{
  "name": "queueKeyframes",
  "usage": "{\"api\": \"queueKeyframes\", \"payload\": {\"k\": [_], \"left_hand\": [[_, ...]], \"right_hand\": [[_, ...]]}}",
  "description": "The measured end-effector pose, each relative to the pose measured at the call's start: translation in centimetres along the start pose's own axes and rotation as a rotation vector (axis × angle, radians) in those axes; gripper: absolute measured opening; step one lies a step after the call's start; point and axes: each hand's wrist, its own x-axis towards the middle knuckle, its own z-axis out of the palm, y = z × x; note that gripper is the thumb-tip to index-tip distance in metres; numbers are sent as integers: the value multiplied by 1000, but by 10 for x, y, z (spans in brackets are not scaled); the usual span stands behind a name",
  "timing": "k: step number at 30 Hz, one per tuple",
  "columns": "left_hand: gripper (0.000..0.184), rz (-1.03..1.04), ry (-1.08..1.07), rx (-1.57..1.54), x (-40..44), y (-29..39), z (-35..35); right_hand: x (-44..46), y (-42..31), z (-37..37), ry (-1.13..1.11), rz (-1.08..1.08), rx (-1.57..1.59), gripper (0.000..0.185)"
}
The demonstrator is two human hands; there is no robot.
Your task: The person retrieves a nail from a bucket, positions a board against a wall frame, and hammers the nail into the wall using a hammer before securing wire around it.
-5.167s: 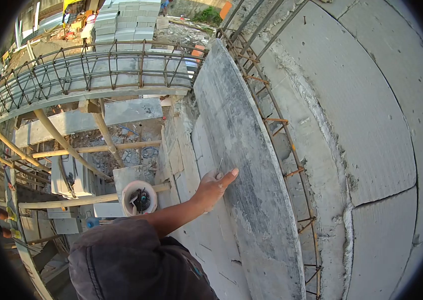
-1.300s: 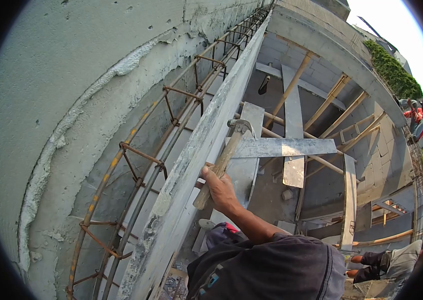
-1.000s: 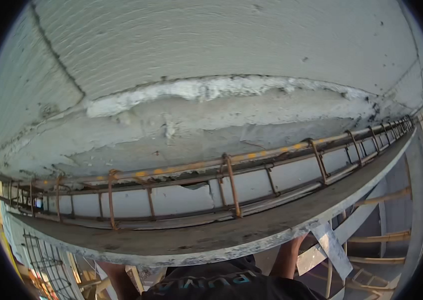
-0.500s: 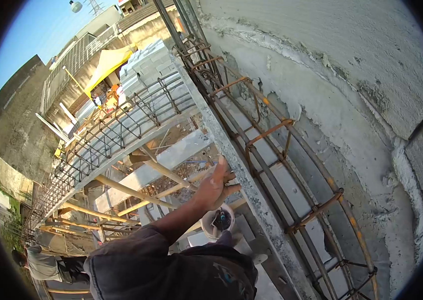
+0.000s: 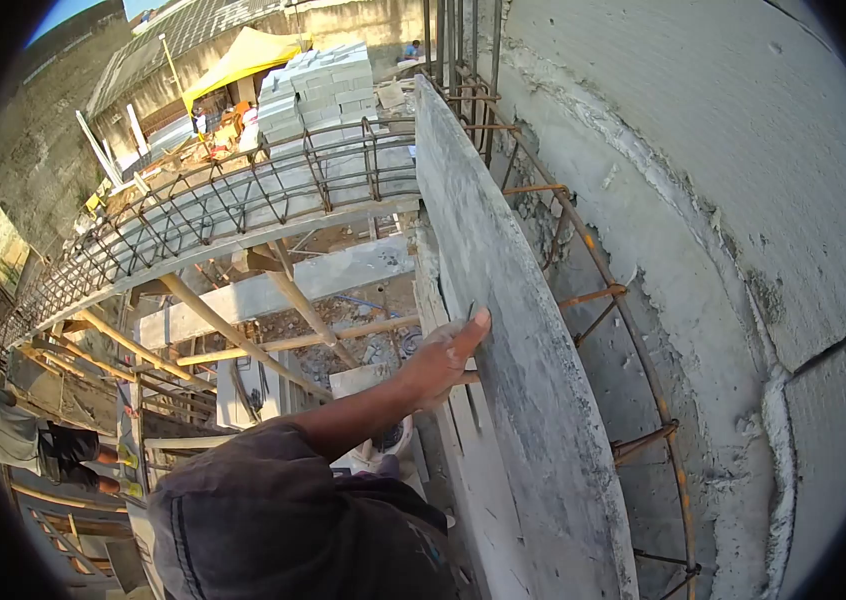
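My left hand (image 5: 443, 365) is at the near face of a long grey board (image 5: 503, 290), which stands on edge beside the wall. Its thumb lies against the board, and its fingers are curled round what looks like a thin nail (image 5: 471, 311), mostly hidden. Behind the board runs a rusty rebar cage (image 5: 618, 290), between it and the rough grey wall (image 5: 683, 240). My right hand is out of view.
A second rebar cage (image 5: 263, 185) crosses the upper left above wooden props (image 5: 213, 320). Below my forearm is a bucket (image 5: 390, 440), partly hidden. Another person (image 5: 38, 440) is at the far left. Stacked blocks (image 5: 318, 90) and a yellow canopy (image 5: 248, 62) stand beyond.
The view has shifted, showing more of the board's near face. My left hand, its fingers spread at the board's edge half a second ago, is now curled in against that face.
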Motion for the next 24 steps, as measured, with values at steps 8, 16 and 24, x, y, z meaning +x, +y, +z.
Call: {"api": "queueKeyframes", "payload": {"k": [8, 16, 24], "left_hand": [[121, 20, -12, -35, 4, 1, -6], [119, -67, -46, -75, 6, 1, -7], [83, 131, 71, 90, 2, 6, -2]], "right_hand": [[-13, -15, 3, -29, -136, -170, 31], [-21, -23, -2, -28, -195, -285, 30], [-29, -33, -8, -11, -246, -413, 29]]}}
